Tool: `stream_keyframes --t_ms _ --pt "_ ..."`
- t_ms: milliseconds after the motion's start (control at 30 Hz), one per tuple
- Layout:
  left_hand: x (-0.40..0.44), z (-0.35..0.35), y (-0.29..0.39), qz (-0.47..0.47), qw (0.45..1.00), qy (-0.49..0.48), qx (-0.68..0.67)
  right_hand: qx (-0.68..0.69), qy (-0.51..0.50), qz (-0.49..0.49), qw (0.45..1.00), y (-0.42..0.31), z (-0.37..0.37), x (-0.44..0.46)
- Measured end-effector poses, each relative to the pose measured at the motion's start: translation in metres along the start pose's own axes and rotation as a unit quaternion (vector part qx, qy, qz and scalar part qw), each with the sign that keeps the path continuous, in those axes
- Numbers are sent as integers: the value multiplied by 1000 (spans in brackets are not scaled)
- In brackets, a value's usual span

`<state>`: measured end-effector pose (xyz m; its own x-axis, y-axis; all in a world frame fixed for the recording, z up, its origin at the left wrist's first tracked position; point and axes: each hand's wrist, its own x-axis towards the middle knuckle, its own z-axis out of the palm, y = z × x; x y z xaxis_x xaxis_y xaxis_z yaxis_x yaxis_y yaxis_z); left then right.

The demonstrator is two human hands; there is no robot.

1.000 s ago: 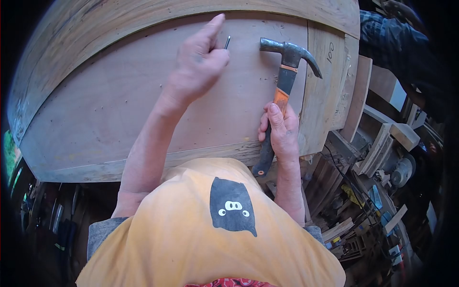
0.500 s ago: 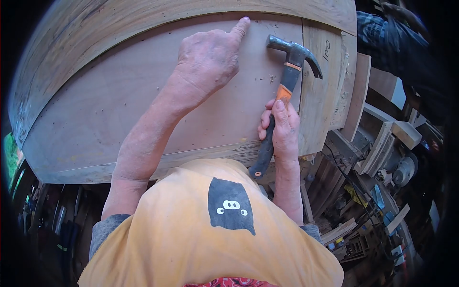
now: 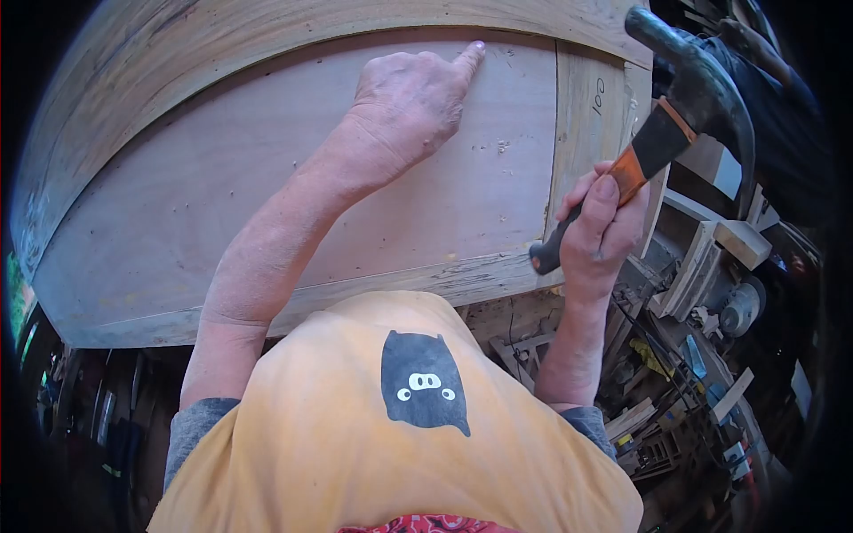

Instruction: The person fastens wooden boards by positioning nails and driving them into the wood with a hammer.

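My right hand is wrapped round the black and orange grip of a claw hammer. The hammer is raised off the work at the right, its dark metal head close to the camera. My left hand rests at the upper edge of a pale wooden panel, one finger stretched out with its tip on the surface. Its other fingers are curled and partly hidden under the hand; nothing shows in them. Near that fingertip runs the curved wooden border along the panel's top. Small marks dot the panel.
A board marked "100" joins the panel's right side. Past it lie wood offcuts, a cable and assorted workshop clutter. Another person's dark clothing shows at the upper right, behind the hammer.
My right hand has lifted the hammer up and to the right, closer to the camera. My left fingertip has shifted slightly right along the panel's upper edge.
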<state>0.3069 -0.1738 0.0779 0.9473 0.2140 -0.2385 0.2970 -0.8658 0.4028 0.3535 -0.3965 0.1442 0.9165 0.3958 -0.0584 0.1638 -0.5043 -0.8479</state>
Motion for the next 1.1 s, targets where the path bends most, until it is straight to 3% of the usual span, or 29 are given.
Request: stream_keyframes --t_ms 100,133,233,267,400,500,533,567,633,733,833,933,1033,1100 --pt "0 -1 -2 -8 1000 4 -12 -318 -48 -130 938 35 -1 18" --pt "-1 0 0 -7 1000 10 -22 -419 -116 10 901 32 5 25" --pt "0 -1 -1 -13 1000 1 -25 -276 -167 -6 946 20 -18 41" --pt "-3 1 2 -11 1000 -11 -21 -250 -147 -1 957 10 -17 38" --pt "-1 2 -2 -3 1000 7 -3 -207 -16 -128 970 -6 -18 26" --pt "0 7 -5 11 1000 29 -3 -338 -61 -60 937 19 -17 29" --pt "0 8 -5 14 999 36 -6 -440 -116 -61 888 23 -14 34" --pt "-2 8 -2 14 999 26 -22 -442 -141 16 886 26 -13 38" --pt "-5 3 -7 -1 999 13 -44 -320 -151 -33 935 23 -21 41" --pt "-28 5 -16 41 997 23 -57 -267 -142 0 953 15 -17 29" --pt "-63 5 -23 41 990 45 -126 -276 -88 -80 954 1 6 20" --pt "-95 9 -36 46 954 103 -278 -403 -183 -15 897 19 19 27" --pt "-119 13 -59 64 927 159 -334 -386 -210 -41 898 16 15 29" --pt "-124 13 -69 34 960 144 -240 -314 -229 -38 921 16 18 21"
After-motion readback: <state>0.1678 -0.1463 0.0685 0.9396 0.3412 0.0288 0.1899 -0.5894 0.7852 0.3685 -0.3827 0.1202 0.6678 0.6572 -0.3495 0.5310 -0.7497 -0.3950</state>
